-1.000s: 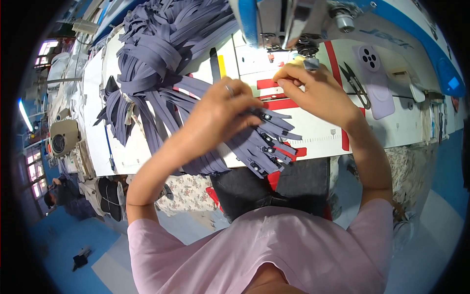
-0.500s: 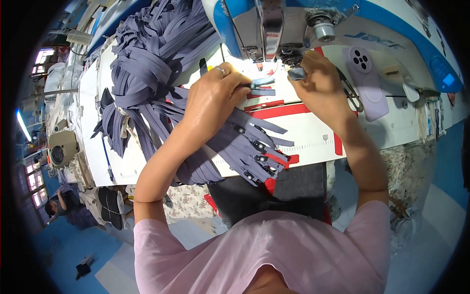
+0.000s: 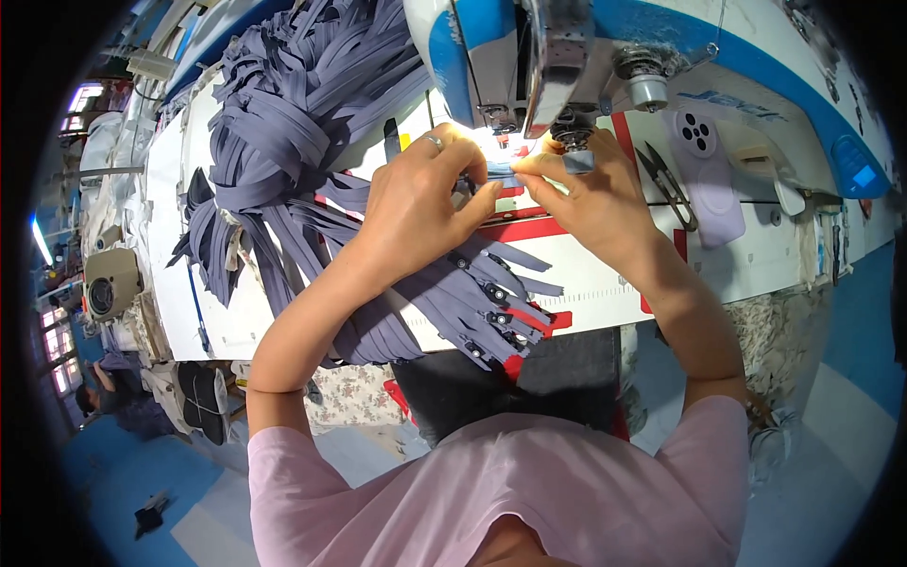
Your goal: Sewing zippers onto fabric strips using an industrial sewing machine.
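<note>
Head view: left hand [image 3: 416,198] and right hand [image 3: 600,198] close around a grey zipper strip [image 3: 501,173] beneath the sewing machine [image 3: 661,42].
From where I stand, the strip lies on the worktop [image 3: 595,269] between both sets of fingers, near the lit needle area. The right thumb and index finger pinch its right end; the left fingers curl over its other side, their grip impossible to tell. Looser grey zippers [image 3: 449,293] fan toward the near edge; 1 pair of snips [image 3: 664,180] rests beside a lilac phone [image 3: 709,184].

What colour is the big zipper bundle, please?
The zipper bundle is greyish purple, clearest in the head view.
</note>
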### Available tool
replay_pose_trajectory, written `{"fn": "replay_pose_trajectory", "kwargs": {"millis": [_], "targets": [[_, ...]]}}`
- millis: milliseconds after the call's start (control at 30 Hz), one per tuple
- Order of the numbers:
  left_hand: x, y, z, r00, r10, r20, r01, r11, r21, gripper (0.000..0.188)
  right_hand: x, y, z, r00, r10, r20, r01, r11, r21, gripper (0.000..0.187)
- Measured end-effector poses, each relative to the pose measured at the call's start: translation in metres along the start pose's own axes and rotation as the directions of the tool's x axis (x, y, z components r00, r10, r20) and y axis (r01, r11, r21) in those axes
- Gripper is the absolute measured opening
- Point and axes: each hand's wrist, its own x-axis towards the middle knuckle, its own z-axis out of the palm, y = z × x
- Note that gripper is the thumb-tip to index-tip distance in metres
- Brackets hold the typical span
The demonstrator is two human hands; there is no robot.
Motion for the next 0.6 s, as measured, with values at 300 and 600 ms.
{"fn": "replay_pose_trajectory", "kwargs": {"millis": [300, 600], "targets": [[0.004, -0.027, 0.020, 0.958, 0.245, -0.145, -0.241, 0.969, 0.050, 0.013, 0.002, -0.004, -0.010, 0.985, 0.141, 0.096, -0.151, 0.983, 0.108, 0.027], [0.008, -0.033, 0.022, 0.959, 0.213, -0.186, -0.215, 0.976, 0.010, 0.014, 0.001, 0.001, -0.003, 0.995, -0.102, -0.004, 0.102, 0.994, -0.024, 0.017]]}}
